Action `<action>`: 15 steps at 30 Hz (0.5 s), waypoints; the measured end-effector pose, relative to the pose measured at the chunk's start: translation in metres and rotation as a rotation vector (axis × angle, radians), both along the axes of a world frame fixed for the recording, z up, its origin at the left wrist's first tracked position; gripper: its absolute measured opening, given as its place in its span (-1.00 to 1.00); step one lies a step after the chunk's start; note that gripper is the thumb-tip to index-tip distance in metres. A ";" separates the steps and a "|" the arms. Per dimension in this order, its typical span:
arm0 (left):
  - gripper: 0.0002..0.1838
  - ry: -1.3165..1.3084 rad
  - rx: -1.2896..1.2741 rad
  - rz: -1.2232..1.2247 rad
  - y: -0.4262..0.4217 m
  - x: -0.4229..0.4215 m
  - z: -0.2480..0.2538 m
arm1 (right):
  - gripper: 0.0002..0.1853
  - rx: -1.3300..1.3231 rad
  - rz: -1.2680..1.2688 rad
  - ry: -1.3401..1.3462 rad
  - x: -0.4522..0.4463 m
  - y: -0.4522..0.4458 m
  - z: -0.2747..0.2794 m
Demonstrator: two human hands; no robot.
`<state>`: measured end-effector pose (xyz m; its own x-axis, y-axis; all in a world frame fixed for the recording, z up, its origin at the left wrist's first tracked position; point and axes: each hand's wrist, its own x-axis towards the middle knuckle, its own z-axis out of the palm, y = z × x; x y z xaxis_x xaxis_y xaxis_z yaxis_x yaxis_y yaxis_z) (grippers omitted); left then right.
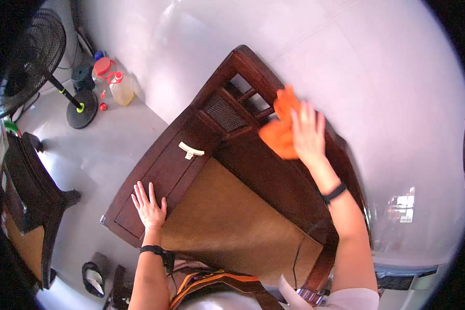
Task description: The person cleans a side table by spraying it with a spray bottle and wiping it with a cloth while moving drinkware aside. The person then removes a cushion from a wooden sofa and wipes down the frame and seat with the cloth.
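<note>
A dark wooden bench seat (186,129) with a brown woven seat mat (227,222) is in front of me. My left hand (150,207) lies flat on its wide armrest, fingers spread, holding nothing. On the top of the backrest, my right hand (309,135) presses an orange cloth (281,132), which bunches out beyond the fingers; the hand is slightly blurred. Farther up the armrest from my left hand lies a small cream-coloured curved piece (191,150) with a short stem. Black bands circle both wrists.
A black standing fan (80,108) is at the upper left, near a red-lidded jar (103,67) and a jug of yellowish liquid (121,92). Another dark wooden piece of furniture (36,181) stands at left. A white wall (387,77) runs behind the backrest.
</note>
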<state>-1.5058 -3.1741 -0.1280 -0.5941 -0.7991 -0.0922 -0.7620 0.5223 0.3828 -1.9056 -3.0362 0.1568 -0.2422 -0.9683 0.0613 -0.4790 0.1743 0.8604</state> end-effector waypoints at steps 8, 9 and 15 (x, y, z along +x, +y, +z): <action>-0.17 -0.005 -0.012 0.007 0.001 -0.001 -0.007 | -0.73 -0.002 0.128 0.021 -0.018 0.013 -0.023; -0.17 -0.007 0.004 0.007 0.000 -0.002 -0.002 | -0.72 -0.054 0.156 0.013 -0.013 -0.020 -0.027; -0.21 -0.001 -0.041 0.011 -0.001 -0.004 -0.003 | -0.56 -0.227 0.272 0.036 0.003 -0.197 -0.056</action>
<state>-1.5096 -3.1753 -0.1305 -0.5848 -0.8090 -0.0600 -0.7685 0.5288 0.3604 -1.9021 -3.2333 0.1004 0.0290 -0.9577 0.2864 -0.5046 0.2334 0.8312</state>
